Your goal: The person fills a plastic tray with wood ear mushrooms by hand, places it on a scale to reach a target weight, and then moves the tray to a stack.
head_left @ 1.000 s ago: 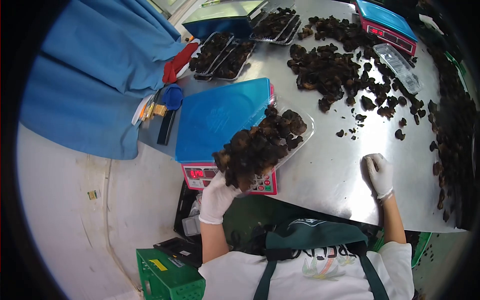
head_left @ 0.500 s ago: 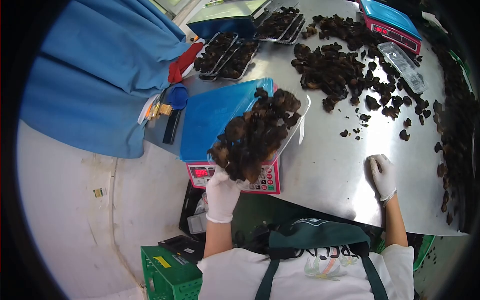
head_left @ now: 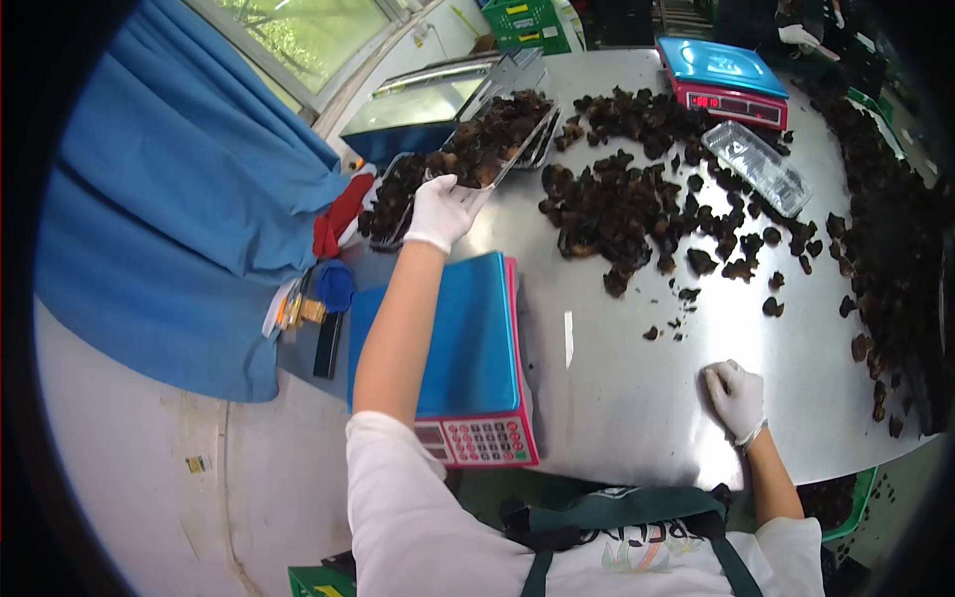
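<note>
My left hand, in a white glove, is stretched far out and grips a clear plastic tray filled with dark dried mushrooms, holding it over other filled trays at the back left of the steel table. My right hand, also gloved, rests flat on the table near its front edge and holds nothing. The blue-topped scale with pink base and keypad lies under my left forearm, its platform bare.
A loose heap of dark mushrooms covers the table's middle, with more along the right edge. An unfilled clear tray and a second scale sit at the back. Blue cloth hangs at left.
My left hand lifted the filled tray off the near scale and carried it away to the back left, over the other trays. The right hand stayed on the table.
</note>
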Action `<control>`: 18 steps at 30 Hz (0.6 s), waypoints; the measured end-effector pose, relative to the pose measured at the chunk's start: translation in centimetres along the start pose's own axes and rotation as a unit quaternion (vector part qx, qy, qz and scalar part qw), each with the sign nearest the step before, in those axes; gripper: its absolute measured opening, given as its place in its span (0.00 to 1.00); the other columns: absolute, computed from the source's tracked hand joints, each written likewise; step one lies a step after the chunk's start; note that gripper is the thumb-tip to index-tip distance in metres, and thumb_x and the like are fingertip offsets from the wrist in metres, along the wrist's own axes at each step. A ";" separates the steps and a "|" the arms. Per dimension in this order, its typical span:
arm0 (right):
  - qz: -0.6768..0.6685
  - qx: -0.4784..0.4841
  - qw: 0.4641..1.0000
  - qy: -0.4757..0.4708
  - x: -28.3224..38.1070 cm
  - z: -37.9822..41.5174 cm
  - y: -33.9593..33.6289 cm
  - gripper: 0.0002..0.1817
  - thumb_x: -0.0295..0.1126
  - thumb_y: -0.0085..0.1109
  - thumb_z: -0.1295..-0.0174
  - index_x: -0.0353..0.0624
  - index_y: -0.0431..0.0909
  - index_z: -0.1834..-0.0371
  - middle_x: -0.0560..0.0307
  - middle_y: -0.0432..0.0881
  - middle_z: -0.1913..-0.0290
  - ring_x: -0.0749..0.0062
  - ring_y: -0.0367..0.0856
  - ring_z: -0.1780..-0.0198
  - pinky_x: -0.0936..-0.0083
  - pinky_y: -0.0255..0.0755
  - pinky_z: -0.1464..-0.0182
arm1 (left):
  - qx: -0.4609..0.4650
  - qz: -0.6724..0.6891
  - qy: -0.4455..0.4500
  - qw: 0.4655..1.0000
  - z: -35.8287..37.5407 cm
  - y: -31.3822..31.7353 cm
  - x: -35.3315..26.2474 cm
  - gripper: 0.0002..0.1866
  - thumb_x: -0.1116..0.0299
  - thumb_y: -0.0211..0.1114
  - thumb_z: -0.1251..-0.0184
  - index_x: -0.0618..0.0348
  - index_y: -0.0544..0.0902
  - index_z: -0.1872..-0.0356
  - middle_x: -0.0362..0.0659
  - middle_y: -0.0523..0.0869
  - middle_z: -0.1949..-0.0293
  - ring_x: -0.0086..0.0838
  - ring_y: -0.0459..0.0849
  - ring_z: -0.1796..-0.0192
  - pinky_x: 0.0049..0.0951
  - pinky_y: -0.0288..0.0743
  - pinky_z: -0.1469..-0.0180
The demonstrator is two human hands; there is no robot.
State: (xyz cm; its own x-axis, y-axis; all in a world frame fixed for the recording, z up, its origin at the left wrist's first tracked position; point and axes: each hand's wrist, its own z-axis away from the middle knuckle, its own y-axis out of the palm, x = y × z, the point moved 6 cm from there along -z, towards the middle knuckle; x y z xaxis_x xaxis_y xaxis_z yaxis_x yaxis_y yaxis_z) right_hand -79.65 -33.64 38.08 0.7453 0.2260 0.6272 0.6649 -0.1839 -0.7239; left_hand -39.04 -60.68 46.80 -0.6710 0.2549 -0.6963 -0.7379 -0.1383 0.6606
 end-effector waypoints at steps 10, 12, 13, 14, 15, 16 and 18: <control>0.052 0.021 0.998 -0.007 -0.7 0.0 0.3 0.06 0.33 0.63 0.43 0.48 0.78 0.74 0.57 0.77 0.76 0.61 0.77 0.79 0.68 0.71 0.76 | -0.081 0.021 0.019 0.996 -18.0 -3.1 0.7 0.18 0.72 0.51 0.41 0.68 0.70 0.49 0.58 0.74 0.43 0.52 0.72 0.38 0.53 0.68 0.33; 0.049 0.023 0.999 -0.006 -0.7 -0.2 0.2 0.05 0.34 0.63 0.43 0.48 0.78 0.73 0.58 0.78 0.75 0.62 0.77 0.79 0.69 0.71 0.76 | -0.123 0.034 0.041 0.991 -18.2 -2.8 0.5 0.18 0.72 0.51 0.40 0.69 0.70 0.49 0.59 0.74 0.43 0.52 0.72 0.37 0.53 0.68 0.33; 0.047 0.027 0.999 -0.006 -0.7 -0.1 0.1 0.05 0.34 0.63 0.43 0.48 0.78 0.73 0.58 0.78 0.75 0.62 0.78 0.79 0.69 0.71 0.76 | -0.130 0.027 0.024 0.991 -17.8 -2.4 0.3 0.18 0.72 0.50 0.40 0.69 0.70 0.49 0.60 0.73 0.42 0.52 0.72 0.38 0.55 0.67 0.33; 0.047 0.031 0.998 -0.003 -0.8 -0.1 0.1 0.05 0.35 0.63 0.43 0.48 0.78 0.73 0.58 0.78 0.75 0.62 0.78 0.79 0.69 0.71 0.76 | -0.145 0.016 0.016 0.989 -17.3 -2.1 0.1 0.18 0.71 0.49 0.38 0.69 0.70 0.49 0.60 0.73 0.42 0.52 0.72 0.38 0.55 0.67 0.33; 0.047 0.035 0.998 -0.002 -0.9 -0.1 0.2 0.05 0.35 0.63 0.43 0.49 0.78 0.72 0.59 0.78 0.75 0.63 0.78 0.78 0.69 0.71 0.76 | -0.165 0.030 0.013 0.986 -17.3 -2.5 -0.3 0.17 0.71 0.49 0.37 0.69 0.70 0.48 0.60 0.74 0.43 0.53 0.73 0.38 0.56 0.67 0.33; 0.045 0.039 0.998 0.000 -0.9 0.0 0.3 0.06 0.35 0.62 0.42 0.49 0.78 0.72 0.59 0.78 0.75 0.63 0.78 0.78 0.69 0.71 0.76 | -0.185 0.044 0.009 0.982 -17.2 -2.8 -0.6 0.17 0.71 0.49 0.36 0.69 0.70 0.48 0.59 0.76 0.43 0.53 0.73 0.37 0.57 0.66 0.33; 0.043 0.036 0.998 -0.001 -0.9 0.0 0.3 0.06 0.36 0.62 0.42 0.49 0.78 0.73 0.59 0.78 0.75 0.63 0.77 0.79 0.69 0.70 0.76 | -0.197 0.046 0.048 0.978 -16.6 -3.3 -1.1 0.16 0.70 0.49 0.35 0.67 0.72 0.50 0.57 0.77 0.44 0.51 0.75 0.39 0.57 0.67 0.34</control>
State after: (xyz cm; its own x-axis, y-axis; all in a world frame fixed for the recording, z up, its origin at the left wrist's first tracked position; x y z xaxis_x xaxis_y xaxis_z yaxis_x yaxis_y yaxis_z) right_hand -80.11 -33.85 37.32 0.7991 0.2135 0.5620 0.5938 -0.1338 -0.7934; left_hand -37.10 -76.43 40.70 -0.7258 0.1361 -0.6744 -0.6320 -0.5191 0.5754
